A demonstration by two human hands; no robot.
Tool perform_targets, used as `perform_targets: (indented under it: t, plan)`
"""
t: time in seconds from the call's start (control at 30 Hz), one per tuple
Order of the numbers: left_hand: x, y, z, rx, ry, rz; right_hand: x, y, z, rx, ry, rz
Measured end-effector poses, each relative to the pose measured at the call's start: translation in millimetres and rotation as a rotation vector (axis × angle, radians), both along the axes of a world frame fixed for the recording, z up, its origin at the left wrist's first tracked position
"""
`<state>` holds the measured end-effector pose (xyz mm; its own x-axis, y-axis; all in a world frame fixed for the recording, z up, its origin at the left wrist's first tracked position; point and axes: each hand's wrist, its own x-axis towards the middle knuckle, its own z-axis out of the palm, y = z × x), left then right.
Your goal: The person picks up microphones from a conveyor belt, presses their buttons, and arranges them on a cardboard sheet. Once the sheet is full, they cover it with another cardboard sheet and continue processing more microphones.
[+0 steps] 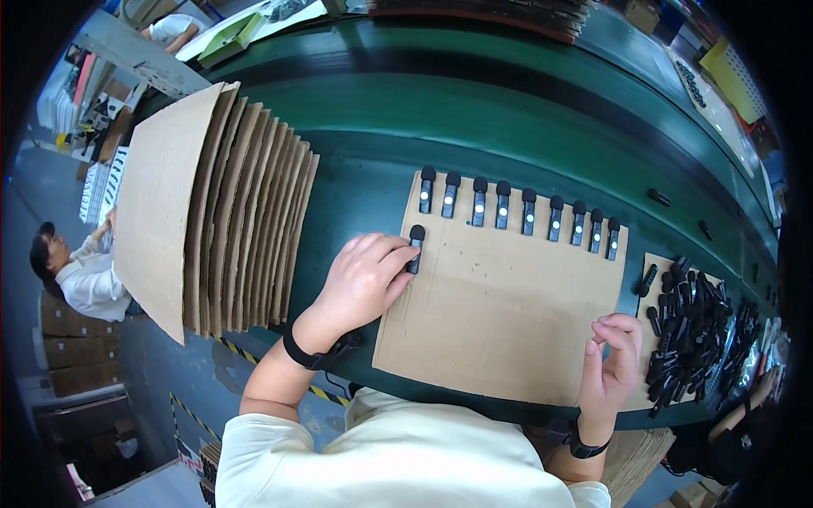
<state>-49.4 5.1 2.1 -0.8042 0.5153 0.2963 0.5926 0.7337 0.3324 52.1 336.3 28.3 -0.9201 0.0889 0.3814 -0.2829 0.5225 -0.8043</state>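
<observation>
A small black clip-on microphone (416,240) with a round foam top stands out at the left edge of a cardboard sheet (500,330). My left hand (366,279) pinches its lower part between thumb and fingers. Above it, along the sheet's far edge, several matching microphones (528,212) lie in a row, foam tops pointing away from me, each with a pale round spot. Over the sheet's right edge hovers my right hand (614,360), fingers loosely bent and apart from the thumb, with nothing visible in it.
A tall stack of cardboard sheets (229,220) stands on the left. At right, a heap of loose microphones (686,330) covers another cardboard piece. Beyond the sheet runs a green conveyor belt (474,110) with a few black pieces (659,197). A seated co-worker (85,271) is at far left.
</observation>
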Motion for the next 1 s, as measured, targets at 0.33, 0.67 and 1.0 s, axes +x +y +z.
perform_targets:
  t: [0.33,0.67,1.0]
  plan:
    - [-8.0,3.5,-8.9,0.043,-0.010,0.024,-0.4,-1.5,3.4,0.039,-0.039,-0.017]
    - [-4.3,1.7,0.2,0.095,-0.001,0.029,-28.0,32.1,26.2,0.329,-0.067,-0.033]
    - [20.7,-7.7,6.5,0.315,-0.074,0.130,-163.1,138.2,-4.4,0.642,-0.229,-0.071]
